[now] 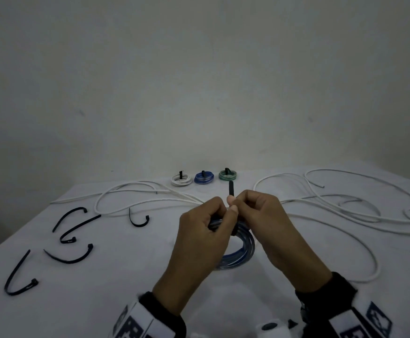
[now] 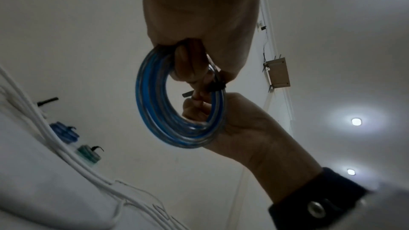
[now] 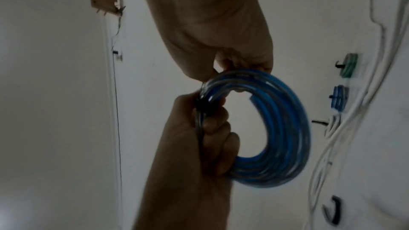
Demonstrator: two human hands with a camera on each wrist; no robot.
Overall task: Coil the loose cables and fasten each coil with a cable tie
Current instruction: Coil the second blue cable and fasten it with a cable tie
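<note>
While both hands' fingers clamp blue coil [image 1: 241,250] w/ black tie [image 1: 231,188], white cables [image 1: 345,203] sprawl behind, spare ties [image 1: 72,225] left.

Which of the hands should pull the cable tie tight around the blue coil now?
Probably the right hand: its fingertips already pinch the black cable tie just below its free tail. The left hand is wrapped around the blue coil, steadying it.

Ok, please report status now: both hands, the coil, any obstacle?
Left hand grips coiled blue cable. Right hand pinches black plastic cable tie wrapped around it. Coil lifted, nothing blocking.
</note>
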